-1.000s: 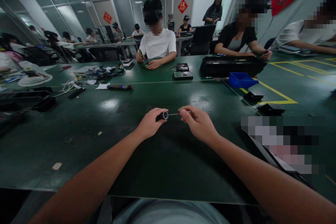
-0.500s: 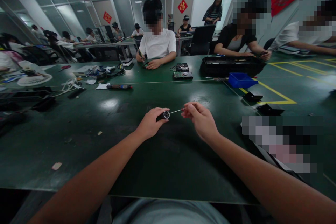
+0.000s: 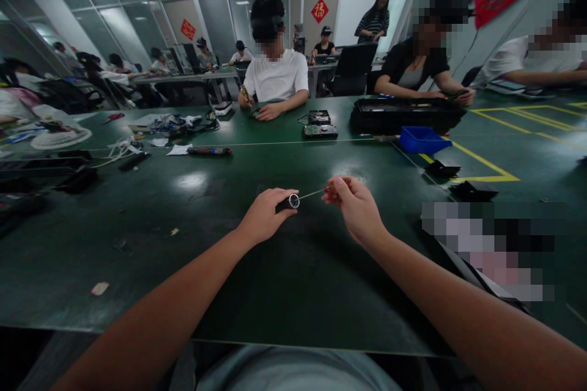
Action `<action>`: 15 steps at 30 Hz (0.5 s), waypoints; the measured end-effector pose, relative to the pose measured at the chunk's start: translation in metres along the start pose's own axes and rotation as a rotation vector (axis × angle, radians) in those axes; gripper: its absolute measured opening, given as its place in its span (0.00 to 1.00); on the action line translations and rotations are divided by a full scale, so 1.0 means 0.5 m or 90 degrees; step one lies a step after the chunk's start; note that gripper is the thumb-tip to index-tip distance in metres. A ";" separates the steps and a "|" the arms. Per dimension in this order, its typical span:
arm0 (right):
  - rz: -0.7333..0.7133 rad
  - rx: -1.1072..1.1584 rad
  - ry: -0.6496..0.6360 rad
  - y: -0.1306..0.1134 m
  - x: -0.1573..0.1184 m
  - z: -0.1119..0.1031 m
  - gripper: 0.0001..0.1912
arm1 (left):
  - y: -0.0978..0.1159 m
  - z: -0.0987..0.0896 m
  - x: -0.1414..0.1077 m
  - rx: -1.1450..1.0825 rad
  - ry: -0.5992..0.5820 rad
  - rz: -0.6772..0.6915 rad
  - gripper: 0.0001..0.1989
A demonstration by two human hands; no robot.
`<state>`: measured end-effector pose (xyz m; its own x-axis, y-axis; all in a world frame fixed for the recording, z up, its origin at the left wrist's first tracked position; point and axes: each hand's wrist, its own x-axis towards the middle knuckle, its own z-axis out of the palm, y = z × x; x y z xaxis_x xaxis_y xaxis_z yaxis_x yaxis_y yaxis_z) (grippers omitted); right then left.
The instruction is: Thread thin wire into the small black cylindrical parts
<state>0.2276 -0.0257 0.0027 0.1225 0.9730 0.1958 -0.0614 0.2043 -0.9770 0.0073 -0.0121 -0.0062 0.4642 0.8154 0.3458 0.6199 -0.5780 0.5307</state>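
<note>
My left hand is closed around a short black cylinder with a pale ring on its open end, which faces right. In my right hand, pinched between thumb and fingers, is a screwdriver with a thin metal shaft. A bit of its reddish handle shows at the fingertips; the rest is hidden. The shaft points left, its tip at or inside the ringed end; I cannot tell how deep. Both hands are just above the green tabletop.
Ahead lie a dark tube-shaped tool, hard drives and a blue bin. A long black casing stands at the back right. Tangled cables are at the left. A co-worker sits opposite; blurred papers lie right.
Both hands have shifted slightly to the right, with the cylinder and screwdriver still held. My right hand has turned a little.
</note>
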 end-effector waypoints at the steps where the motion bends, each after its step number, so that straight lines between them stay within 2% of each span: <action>1: -0.011 -0.016 -0.007 0.000 -0.002 0.001 0.16 | 0.000 0.000 0.000 0.000 0.001 0.000 0.21; 9: -0.069 -0.113 -0.042 -0.014 -0.012 -0.003 0.15 | 0.003 -0.003 0.000 -0.002 -0.015 -0.029 0.22; 11: -0.072 -0.220 -0.031 -0.028 -0.017 -0.004 0.16 | 0.004 -0.004 0.000 -0.002 -0.020 -0.033 0.22; 13: -0.071 -0.350 0.003 -0.040 -0.021 -0.006 0.21 | 0.004 -0.004 -0.001 -0.002 -0.022 -0.033 0.22; 15: -0.088 -0.416 0.021 -0.047 -0.023 -0.006 0.26 | 0.004 -0.004 -0.002 -0.003 -0.023 -0.034 0.22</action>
<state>0.2307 -0.0423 0.0232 0.1167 0.9368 0.3299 0.5686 0.2093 -0.7956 0.0067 -0.0140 -0.0038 0.4535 0.8430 0.2894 0.6411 -0.5341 0.5511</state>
